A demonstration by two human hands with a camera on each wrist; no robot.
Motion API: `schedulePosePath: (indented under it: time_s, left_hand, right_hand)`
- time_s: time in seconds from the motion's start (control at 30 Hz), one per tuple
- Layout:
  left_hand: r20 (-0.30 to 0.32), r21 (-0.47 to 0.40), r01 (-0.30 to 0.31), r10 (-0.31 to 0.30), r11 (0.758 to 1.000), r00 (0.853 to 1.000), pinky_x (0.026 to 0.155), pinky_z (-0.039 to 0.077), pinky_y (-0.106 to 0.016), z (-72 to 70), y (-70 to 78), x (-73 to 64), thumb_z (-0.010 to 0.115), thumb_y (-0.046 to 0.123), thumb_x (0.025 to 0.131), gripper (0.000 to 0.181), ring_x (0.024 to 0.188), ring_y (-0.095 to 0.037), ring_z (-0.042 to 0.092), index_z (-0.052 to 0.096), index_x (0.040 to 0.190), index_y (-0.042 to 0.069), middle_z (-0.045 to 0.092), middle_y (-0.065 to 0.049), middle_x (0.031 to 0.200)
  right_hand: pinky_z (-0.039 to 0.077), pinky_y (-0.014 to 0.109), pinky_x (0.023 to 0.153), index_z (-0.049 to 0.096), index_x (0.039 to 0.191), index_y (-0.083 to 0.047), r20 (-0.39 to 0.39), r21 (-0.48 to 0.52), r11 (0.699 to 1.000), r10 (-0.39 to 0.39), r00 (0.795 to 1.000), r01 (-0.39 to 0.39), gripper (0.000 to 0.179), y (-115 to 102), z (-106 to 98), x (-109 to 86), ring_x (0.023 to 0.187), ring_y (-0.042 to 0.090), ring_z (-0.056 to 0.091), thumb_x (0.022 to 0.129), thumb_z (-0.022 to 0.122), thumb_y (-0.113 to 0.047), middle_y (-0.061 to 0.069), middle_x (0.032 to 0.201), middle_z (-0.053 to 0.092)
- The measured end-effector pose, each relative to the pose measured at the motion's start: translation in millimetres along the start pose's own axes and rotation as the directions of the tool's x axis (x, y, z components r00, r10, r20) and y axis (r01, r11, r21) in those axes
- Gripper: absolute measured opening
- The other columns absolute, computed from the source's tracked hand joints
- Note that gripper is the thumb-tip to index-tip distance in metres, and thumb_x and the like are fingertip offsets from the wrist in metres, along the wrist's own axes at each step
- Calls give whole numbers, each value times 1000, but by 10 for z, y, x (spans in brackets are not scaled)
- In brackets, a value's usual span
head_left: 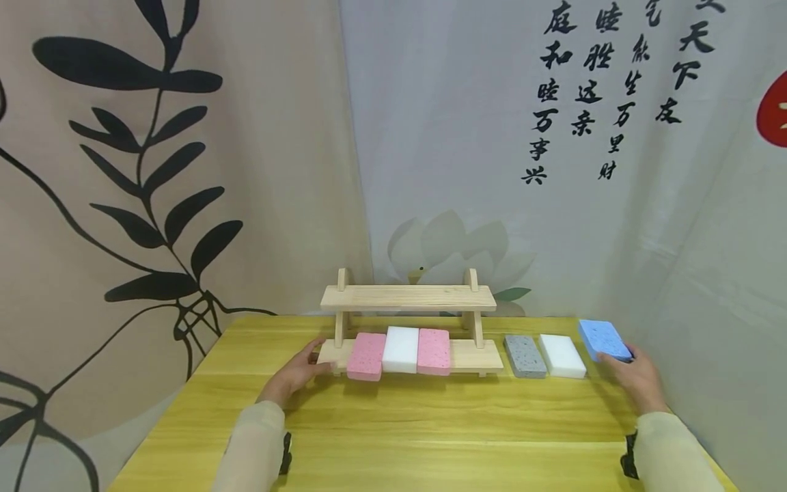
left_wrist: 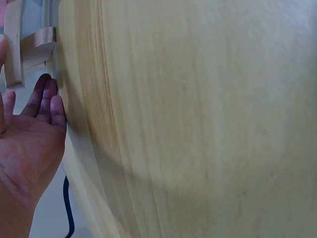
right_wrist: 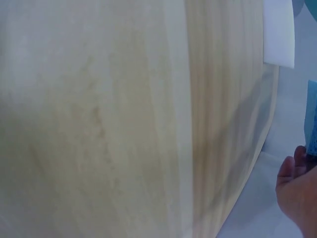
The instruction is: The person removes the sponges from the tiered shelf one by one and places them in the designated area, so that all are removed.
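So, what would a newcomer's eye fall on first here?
Probably the big black plant print, at left on the backdrop. Centre, a two-tier wooden rack bears a white sponge between two pink sponges on its lower shelf. At right, the fingers of the right hand grip a blue sponge.

2 arms reach forward, well apart: the left forearm (head_left: 249, 444) and the right forearm (head_left: 673, 451), both in cream cloth sleeves. The bare left hand (head_left: 296, 376) angles inward, fingers extended, thumb apart from them. The bare right hand (head_left: 638, 377) points inward too, thumb and fingers closed in a pinching grip.
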State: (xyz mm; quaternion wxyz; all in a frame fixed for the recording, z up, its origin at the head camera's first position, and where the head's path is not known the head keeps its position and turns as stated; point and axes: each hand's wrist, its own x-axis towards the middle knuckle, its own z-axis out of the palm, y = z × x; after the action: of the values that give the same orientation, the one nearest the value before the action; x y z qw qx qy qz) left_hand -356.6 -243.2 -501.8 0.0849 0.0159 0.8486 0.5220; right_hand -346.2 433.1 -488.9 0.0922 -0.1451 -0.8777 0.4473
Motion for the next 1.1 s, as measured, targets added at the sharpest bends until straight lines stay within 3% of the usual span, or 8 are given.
schedulePosePath:
  time_s: [0.27, 0.87, 1.1]
  left_hand:
    - [-9, 20, 3, -3, 1000, 1000, 101, 36, -65, -2, -12, -6, 70, 34, 93, 86, 126, -44, 47, 18, 159, 13, 42, -28, 144]
    - [-35, 15, 22, -21, 1000, 999, 103, 35, -63, 8, -33, 19, 71, 35, 92, 86, 129, -43, 45, 21, 159, 17, 43, -25, 146]
    - [-33, 12, 27, -26, 1000, 999, 104, 34, -63, 10, -12, 7, 70, 32, 93, 84, 129, -43, 45, 21, 159, 16, 43, -25, 146]
  right_hand:
    - [24, 66, 108, 9, 152, 13, 87, 37, 999, 18, 996, -22, 102, 102, -51, 60, 138, 57, 20, 94, 59, -54, 41, 153, 15]
    - [28, 64, 106, 9, 148, 19, 159, -54, 998, 36, 987, -28, 102, 170, -27, 63, 134, 58, 22, 94, 59, -52, 45, 149, 12]
    - [25, 64, 108, 0, 146, 21, 234, -69, 997, 49, 971, -34, 107, 184, -36, 56, 135, 60, 16, 95, 56, -55, 44, 150, 8]
